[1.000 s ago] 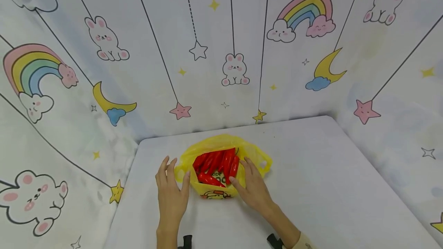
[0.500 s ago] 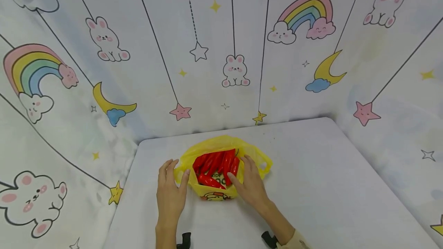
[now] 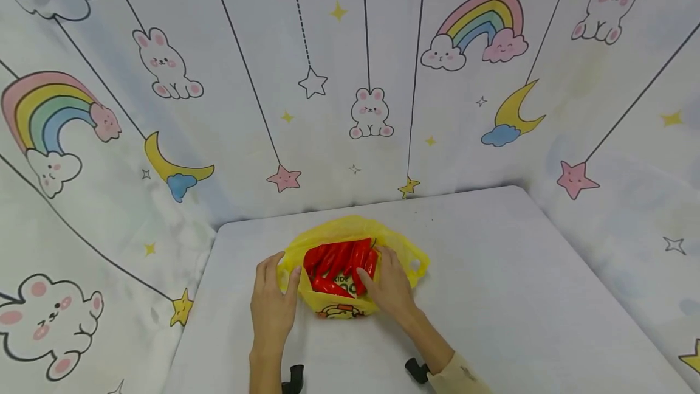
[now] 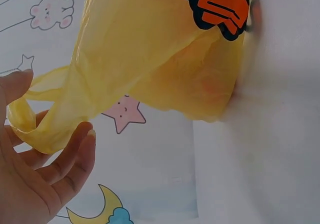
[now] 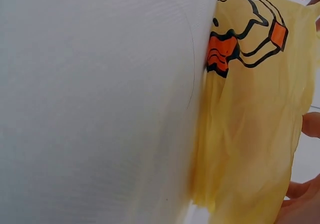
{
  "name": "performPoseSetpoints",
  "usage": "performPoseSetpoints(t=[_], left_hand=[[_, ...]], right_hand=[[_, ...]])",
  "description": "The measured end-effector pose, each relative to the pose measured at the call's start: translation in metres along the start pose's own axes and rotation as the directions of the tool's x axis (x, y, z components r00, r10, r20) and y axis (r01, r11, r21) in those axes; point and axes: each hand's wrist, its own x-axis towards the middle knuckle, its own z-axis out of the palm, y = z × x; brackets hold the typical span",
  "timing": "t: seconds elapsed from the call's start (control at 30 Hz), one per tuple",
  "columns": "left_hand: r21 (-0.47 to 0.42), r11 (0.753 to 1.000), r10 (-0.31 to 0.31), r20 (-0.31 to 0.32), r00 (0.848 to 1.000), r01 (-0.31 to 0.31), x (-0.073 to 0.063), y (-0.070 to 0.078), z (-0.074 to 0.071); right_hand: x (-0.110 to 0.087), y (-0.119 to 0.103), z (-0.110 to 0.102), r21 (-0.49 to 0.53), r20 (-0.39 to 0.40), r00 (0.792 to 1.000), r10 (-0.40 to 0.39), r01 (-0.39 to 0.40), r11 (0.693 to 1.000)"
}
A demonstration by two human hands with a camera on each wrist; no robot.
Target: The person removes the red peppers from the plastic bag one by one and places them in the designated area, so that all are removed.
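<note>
Saw, in the head view, red peppers [image 3: 341,257] heaped inside a gaping yellow plastic bag [image 3: 350,228] toward the back edge of the white counter [image 3: 503,297], between the left hand [image 3: 273,307] and the right hand [image 3: 395,290]. Made out the peppers plainly there alone; met mostly the bag's outer wall in both wrist views. Found, from the left wrist, a handle [image 4: 50,84] lying between thumb and curved, spread left fingers [image 4: 62,171], a detail largely hidden from above. Saw from above the right fingers spread at the bag's right side, with thumb reaching over the peppers; got only part of that hand at the edge of the right wrist view, and could not tell of any firm grip. Read best in that same view a cartoon figure [image 5: 223,49] with orange patches, caught only partly from the left wrist and foreshortened from the head.
</note>
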Motion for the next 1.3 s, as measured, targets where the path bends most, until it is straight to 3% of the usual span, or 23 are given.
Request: performPoseSetpoints(t=[0.27,0.6,1.0,1.3], left_hand=[[-0.019,1.0,0.004,-0.031,1.0,-0.004,0.003,-0.001,0.005],[-0.036,0.999,-0.022,-0.049,0.999,0.02,0.005,-0.001,0.011],[-0.03,0.999,0.015,-0.128,0.992,-0.019,0.007,-0.003,0.016],[-0.035,0.999,0.027,-0.142,0.99,-0.032,0.006,-0.003,0.018]], right_hand=[[0.009,-0.004,0.01,-0.054,-0.004,0.997,0.075,-0.075,0.996],[0.022,0.0,0.018,-0.05,-0.034,0.985,0.169,-0.171,0.984],[0.035,0.001,0.024,-0.034,-0.061,0.985,0.164,-0.166,0.986],[0.039,0.0,0.028,-0.042,-0.014,0.981,0.193,-0.193,0.98]])
